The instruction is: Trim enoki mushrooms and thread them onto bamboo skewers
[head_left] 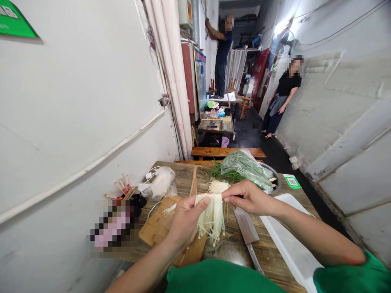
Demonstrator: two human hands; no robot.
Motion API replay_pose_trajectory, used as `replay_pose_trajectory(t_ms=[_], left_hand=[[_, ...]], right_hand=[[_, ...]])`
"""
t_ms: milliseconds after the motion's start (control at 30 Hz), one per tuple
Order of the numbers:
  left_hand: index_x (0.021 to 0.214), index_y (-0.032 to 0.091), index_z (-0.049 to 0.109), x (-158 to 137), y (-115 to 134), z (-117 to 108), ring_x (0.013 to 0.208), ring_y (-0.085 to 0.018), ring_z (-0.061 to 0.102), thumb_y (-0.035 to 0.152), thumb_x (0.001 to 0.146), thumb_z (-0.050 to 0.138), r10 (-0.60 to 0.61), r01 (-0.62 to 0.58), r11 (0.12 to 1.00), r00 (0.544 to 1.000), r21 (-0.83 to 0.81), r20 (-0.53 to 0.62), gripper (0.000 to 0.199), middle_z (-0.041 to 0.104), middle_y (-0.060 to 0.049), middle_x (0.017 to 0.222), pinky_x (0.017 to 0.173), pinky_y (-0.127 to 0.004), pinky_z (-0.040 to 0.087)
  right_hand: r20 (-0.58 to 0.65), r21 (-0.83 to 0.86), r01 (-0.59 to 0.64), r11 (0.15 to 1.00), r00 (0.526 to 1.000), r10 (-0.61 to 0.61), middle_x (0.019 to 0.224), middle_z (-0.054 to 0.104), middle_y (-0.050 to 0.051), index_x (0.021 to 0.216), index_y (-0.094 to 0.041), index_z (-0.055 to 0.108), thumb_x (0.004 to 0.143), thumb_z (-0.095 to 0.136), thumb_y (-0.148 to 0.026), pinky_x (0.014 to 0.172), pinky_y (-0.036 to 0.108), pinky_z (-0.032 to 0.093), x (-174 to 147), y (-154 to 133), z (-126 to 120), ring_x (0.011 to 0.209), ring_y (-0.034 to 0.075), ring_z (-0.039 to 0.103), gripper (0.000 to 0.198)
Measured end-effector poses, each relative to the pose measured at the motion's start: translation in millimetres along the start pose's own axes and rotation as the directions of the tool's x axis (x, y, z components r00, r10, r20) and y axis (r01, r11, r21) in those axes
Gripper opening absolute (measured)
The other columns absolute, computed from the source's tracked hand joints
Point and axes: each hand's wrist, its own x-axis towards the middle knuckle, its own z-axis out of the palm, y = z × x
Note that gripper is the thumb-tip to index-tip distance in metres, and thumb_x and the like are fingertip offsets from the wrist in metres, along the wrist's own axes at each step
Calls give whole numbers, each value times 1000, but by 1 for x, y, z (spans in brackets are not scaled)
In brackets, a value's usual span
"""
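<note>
My left hand [186, 219] is closed around a flat bunch of enoki mushrooms [212, 217], its thumb laid across the upper part. The thin caps hang downward. At the bunch's top right edge, my right hand [249, 197] pinches with thumb and forefinger; whether a thin stick is between them is too small to tell. Behind the hands lies more enoki [218, 186] on the table, beside a bundle of bamboo skewers [194, 181]. Under my left hand is a wooden cutting board [155, 221] with mushroom scraps. A cleaver [247, 228] lies below my right wrist.
A white plastic tray [287, 232] stands at the right. Bagged green vegetables [244, 167] rest in a metal bowl at the back. A plastic bag [161, 181] and a chopstick holder [139, 201] are at left. Two people stand farther off, one raised beside the wall.
</note>
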Motion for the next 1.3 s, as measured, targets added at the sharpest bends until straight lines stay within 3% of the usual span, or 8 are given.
replay_pose_trajectory(t_ms=[367, 500, 600, 867, 1100, 1300], left_hand=[[91, 15, 70, 2, 0, 4, 58, -13, 59, 32, 67, 71, 3, -3, 1000, 1000, 10, -6, 30, 70, -3, 69, 57, -23, 45], [104, 18, 66, 3, 0, -1, 73, -16, 62, 33, 70, 69, 65, -63, 997, 998, 47, -28, 38, 71, -6, 88, 68, -26, 47], [102, 18, 67, 2, -1, -6, 80, -18, 61, 33, 74, 64, 106, -104, 989, 994, 102, -14, 32, 70, -8, 94, 71, -26, 46], [100, 17, 69, 2, -2, -10, 69, -15, 58, 33, 77, 61, 113, -117, 974, 993, 193, 36, 29, 69, -4, 79, 65, -25, 45], [99, 17, 69, 6, -4, -10, 76, -16, 58, 33, 78, 60, 67, -84, 979, 993, 185, 95, 28, 69, -4, 81, 69, -25, 44], [102, 17, 68, 8, -4, -9, 66, -14, 56, 33, 79, 59, 16, -39, 984, 991, 171, 133, 29, 67, -3, 78, 61, -24, 43]], right_hand=[[-62, 65, -84, 994, 994, 88, 56, 53, -2, 75, -13, 58, 87, 47, -27, 49, 17, 35, 2, 0, 5, 50, 7, 46, 21], [-90, 79, -93, 992, 991, 100, 56, 53, -2, 74, -12, 58, 87, 47, -26, 50, 17, 35, 4, 2, 5, 51, 7, 45, 21], [-91, 86, -92, 992, 991, 100, 57, 53, -2, 73, -13, 57, 87, 47, -26, 50, 17, 35, 3, 3, 6, 51, 7, 45, 22], [-41, 56, -69, 996, 997, 72, 55, 53, -2, 69, -13, 56, 87, 47, -24, 50, 18, 35, 3, 0, 1, 51, 7, 46, 23], [-34, 19, -64, 998, 997, 65, 55, 54, -2, 70, -13, 57, 86, 47, -22, 50, 18, 35, 2, -2, -2, 50, 7, 48, 21], [-59, -34, -63, 997, 996, 61, 55, 54, -2, 69, -13, 57, 86, 47, -20, 50, 18, 35, 2, -1, -2, 50, 7, 48, 20]])
